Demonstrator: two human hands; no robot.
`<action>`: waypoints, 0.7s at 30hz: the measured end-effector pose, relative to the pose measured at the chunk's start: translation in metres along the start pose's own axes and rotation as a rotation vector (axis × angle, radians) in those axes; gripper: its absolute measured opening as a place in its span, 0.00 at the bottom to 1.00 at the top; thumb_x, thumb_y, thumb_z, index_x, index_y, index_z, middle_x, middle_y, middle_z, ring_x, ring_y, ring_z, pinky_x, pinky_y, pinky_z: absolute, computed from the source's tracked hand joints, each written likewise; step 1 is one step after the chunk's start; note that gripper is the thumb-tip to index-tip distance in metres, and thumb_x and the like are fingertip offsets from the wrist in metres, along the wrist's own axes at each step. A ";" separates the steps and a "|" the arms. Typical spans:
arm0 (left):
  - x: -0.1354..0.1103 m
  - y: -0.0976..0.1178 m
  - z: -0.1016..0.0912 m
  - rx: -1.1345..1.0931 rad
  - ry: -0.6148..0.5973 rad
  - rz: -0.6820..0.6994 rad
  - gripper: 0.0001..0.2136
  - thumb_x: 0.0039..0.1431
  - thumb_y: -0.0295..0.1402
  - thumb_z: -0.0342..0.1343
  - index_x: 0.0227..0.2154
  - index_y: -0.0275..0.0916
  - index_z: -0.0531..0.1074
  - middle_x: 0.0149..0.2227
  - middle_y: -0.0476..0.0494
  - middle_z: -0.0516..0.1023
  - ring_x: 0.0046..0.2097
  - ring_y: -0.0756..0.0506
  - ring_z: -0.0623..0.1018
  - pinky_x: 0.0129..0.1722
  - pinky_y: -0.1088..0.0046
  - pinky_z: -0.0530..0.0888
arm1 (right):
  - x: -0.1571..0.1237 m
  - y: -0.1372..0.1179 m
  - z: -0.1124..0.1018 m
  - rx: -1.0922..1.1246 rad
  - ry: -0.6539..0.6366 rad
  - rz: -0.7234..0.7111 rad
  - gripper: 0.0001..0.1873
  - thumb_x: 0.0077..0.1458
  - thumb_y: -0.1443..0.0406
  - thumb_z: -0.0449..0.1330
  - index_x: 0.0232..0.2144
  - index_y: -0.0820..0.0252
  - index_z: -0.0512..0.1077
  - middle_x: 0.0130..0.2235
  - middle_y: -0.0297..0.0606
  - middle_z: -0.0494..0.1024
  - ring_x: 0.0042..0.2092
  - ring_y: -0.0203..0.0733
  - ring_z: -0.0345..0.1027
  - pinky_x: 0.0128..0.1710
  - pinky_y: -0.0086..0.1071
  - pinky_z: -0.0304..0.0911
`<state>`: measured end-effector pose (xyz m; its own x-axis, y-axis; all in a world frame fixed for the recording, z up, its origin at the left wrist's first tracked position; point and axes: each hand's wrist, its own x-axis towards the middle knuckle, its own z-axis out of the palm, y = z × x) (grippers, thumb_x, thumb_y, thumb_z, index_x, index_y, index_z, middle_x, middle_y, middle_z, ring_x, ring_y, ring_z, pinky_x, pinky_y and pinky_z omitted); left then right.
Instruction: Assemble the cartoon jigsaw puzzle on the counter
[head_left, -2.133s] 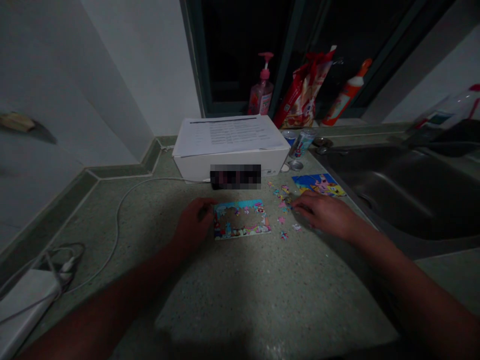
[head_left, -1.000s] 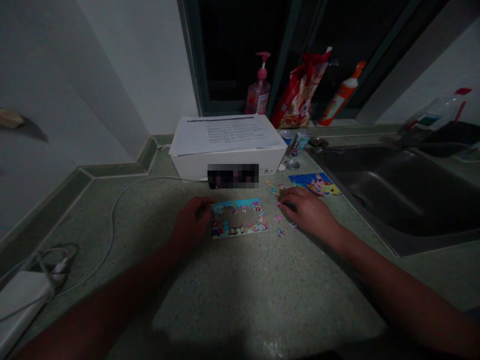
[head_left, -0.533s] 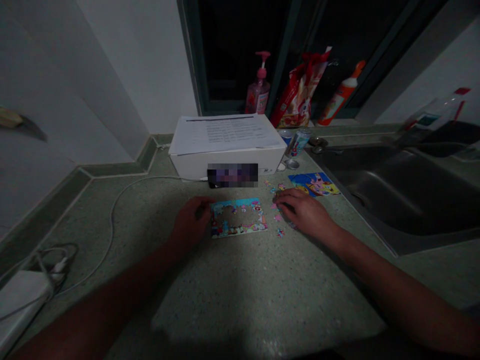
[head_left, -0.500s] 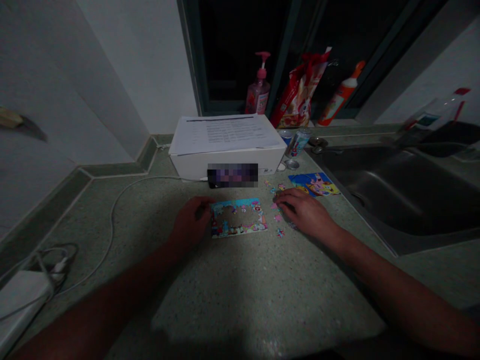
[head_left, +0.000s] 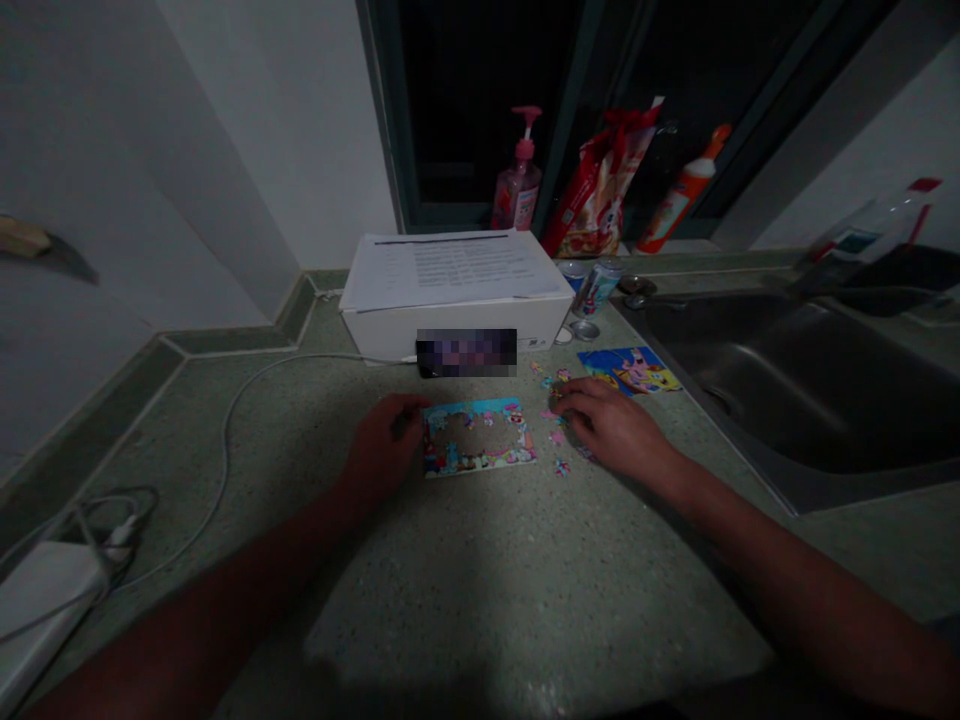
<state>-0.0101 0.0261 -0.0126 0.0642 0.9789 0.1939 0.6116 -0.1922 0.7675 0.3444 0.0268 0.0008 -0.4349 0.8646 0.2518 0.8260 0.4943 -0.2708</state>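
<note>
On the speckled counter [head_left: 480, 590], just near a white box [head_left: 457, 335], a partly filled jigsaw frame [head_left: 478, 440] lies flat, its centre unfilled. The left hand [head_left: 384, 445] rests on the frame's left edge, fingers loosely spread, and a steady press there should stop it sliding during careful fitting. The right hand [head_left: 611, 430] curls narrowly among loose puzzle pieces [head_left: 559, 437] right of the frame; whether it pinches one cannot be told. Farther right lie a picture card [head_left: 628, 369] and a steel sink [head_left: 795, 400].

Head-worn view, forward and down (close above the jigsaw puzzle [head_left: 472, 460])
</note>
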 end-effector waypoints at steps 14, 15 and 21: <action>0.000 0.001 0.001 0.007 0.003 -0.014 0.12 0.62 0.35 0.52 0.43 0.41 0.79 0.44 0.40 0.84 0.46 0.39 0.81 0.53 0.55 0.77 | -0.001 0.006 -0.006 -0.045 -0.017 0.001 0.20 0.61 0.73 0.54 0.47 0.55 0.81 0.56 0.46 0.79 0.58 0.54 0.74 0.60 0.51 0.70; 0.000 0.001 0.001 0.005 0.007 -0.011 0.12 0.62 0.35 0.52 0.43 0.41 0.79 0.44 0.40 0.84 0.46 0.39 0.80 0.53 0.55 0.77 | -0.001 0.008 -0.009 -0.060 -0.009 0.020 0.20 0.61 0.74 0.54 0.47 0.55 0.81 0.57 0.46 0.80 0.58 0.54 0.74 0.60 0.52 0.70; -0.001 0.001 -0.001 -0.004 0.013 0.010 0.12 0.61 0.36 0.54 0.43 0.41 0.78 0.42 0.40 0.83 0.45 0.40 0.80 0.51 0.56 0.77 | -0.001 0.024 -0.025 -0.183 0.006 0.141 0.20 0.63 0.72 0.51 0.47 0.56 0.80 0.53 0.46 0.82 0.54 0.55 0.76 0.58 0.51 0.71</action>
<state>-0.0098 0.0253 -0.0115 0.0598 0.9760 0.2094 0.6081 -0.2020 0.7677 0.3740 0.0359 0.0174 -0.3085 0.9233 0.2289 0.9301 0.3432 -0.1308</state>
